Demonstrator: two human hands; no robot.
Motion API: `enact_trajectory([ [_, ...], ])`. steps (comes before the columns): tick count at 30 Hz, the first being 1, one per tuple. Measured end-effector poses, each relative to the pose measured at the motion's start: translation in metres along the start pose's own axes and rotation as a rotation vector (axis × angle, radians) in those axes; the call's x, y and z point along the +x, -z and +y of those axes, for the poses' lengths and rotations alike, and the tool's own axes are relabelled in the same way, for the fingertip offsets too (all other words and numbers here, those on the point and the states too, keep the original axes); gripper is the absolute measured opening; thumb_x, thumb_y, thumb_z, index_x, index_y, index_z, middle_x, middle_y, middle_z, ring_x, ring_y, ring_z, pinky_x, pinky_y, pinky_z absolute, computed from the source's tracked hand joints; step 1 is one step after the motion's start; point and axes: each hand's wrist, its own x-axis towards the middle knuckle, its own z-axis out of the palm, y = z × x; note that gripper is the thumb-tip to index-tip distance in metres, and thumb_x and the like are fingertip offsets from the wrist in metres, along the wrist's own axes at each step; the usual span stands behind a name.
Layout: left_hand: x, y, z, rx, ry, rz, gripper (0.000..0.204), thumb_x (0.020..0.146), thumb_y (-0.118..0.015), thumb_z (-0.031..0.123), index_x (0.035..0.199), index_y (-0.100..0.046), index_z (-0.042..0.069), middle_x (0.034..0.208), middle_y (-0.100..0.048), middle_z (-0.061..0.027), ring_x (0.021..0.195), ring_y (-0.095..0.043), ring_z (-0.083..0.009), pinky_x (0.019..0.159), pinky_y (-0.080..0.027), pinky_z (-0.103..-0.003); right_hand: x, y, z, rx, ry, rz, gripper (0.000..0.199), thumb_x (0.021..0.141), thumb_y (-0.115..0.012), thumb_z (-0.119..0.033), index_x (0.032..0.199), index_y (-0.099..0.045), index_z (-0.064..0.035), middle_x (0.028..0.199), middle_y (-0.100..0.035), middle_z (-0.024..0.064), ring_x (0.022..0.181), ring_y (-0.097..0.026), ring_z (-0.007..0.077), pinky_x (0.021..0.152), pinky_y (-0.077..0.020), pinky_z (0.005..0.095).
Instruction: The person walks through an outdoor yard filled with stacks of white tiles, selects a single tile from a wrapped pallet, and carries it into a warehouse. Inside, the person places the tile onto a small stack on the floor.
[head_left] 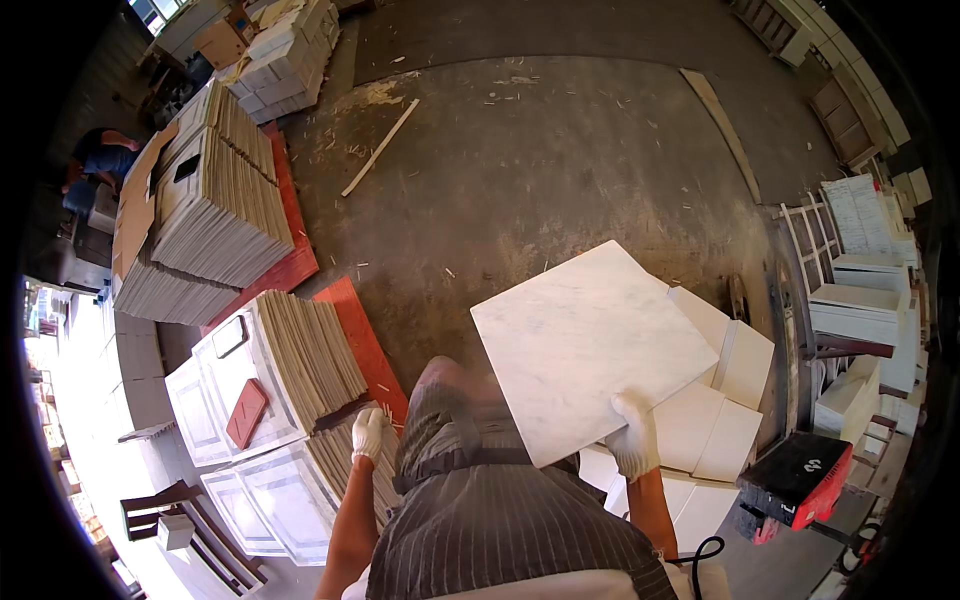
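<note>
My right hand (634,437), in a white glove, is closed on the near right edge of a square white tile (590,345) with faint grey marbling. The thumb lies on its top face; the fingers are hidden beneath. The tile is held tilted in front of my right side, above several white boxes (690,430). My left hand (369,433), also gloved, is loosely closed beside a stack of thin sheets (310,350) with grey frames printed on top. Whether anything is in it is hidden. A red phone case (246,413) and a white phone (230,337) lie on the stack.
More stacked sheets (225,200) rise at the far left, with a black phone (187,168) on top and a person (105,155) behind. A wood strip (380,148) lies on the floor. A black and red box (795,480) stands at the right, near white slabs (850,310).
</note>
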Motion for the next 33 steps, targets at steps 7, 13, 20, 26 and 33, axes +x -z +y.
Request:
enact_trajectory([
  [7, 0.060, 0.060, -0.047, 0.189, 0.428, 0.097, 0.030, 0.080, -0.052, 0.029, 0.078, -0.061, 0.000, 0.065, -0.059, -0.0083, 0.054, -0.056, -0.0198, 0.047, -0.044, -0.034, 0.120, -0.085, -0.051, 0.153, 0.027, -0.016, 0.001, 0.077, -0.054, -0.006, 0.079, -0.053, -0.0060, 0.079, -0.052, 0.0007, 0.077, -0.053, 0.0135, 0.072, -0.0446, 0.0302],
  [13, 0.190, 0.017, 0.086, 0.146, 0.413, -0.015, 0.025, 0.079, -0.052, 0.026, 0.078, -0.061, 0.003, 0.061, -0.056, -0.0073, 0.049, -0.053, -0.0194, 0.043, -0.042, -0.035, 0.266, -0.168, -0.080, 0.220, -0.054, 0.023, 0.026, 0.076, -0.055, -0.003, 0.102, -0.053, -0.0014, 0.098, -0.057, 0.0081, 0.095, -0.056, 0.0203, 0.083, -0.0468, 0.0365],
  [20, 0.370, -0.085, 0.387, 0.009, 0.097, -0.122, 0.026, 0.084, -0.052, 0.023, 0.095, -0.054, 0.000, 0.068, -0.053, -0.0052, 0.054, -0.049, -0.0116, 0.047, -0.039, -0.024, 0.389, -0.249, -0.152, 0.190, 0.062, 0.163, 0.052, 0.072, -0.054, -0.003, 0.121, -0.040, 0.0045, 0.113, -0.052, 0.0167, 0.105, -0.054, 0.0296, 0.090, -0.0473, 0.0414],
  [26, 0.495, -0.191, 0.553, -0.004, 0.005, -0.134, 0.030, 0.084, -0.053, 0.024, 0.100, -0.055, -0.002, 0.073, -0.057, -0.0069, 0.059, -0.052, -0.0129, 0.052, -0.043, -0.026, 0.525, -0.288, -0.218, 0.273, 0.133, 0.277, 0.058, 0.071, -0.054, -0.001, 0.125, -0.035, 0.0051, 0.120, -0.047, 0.0187, 0.110, -0.051, 0.0329, 0.092, -0.0473, 0.0456],
  [33, 0.585, -0.281, 0.585, 0.304, 0.153, -0.200, 0.035, 0.085, -0.053, 0.032, 0.103, -0.056, 0.002, 0.086, -0.065, -0.0129, 0.067, -0.063, -0.0234, 0.056, -0.051, -0.036, 0.715, -0.317, -0.315, 0.272, 0.035, 0.335, 0.051, 0.070, -0.055, -0.002, 0.120, -0.041, 0.0045, 0.113, -0.052, 0.0177, 0.100, -0.056, 0.0335, 0.082, -0.0511, 0.0468],
])
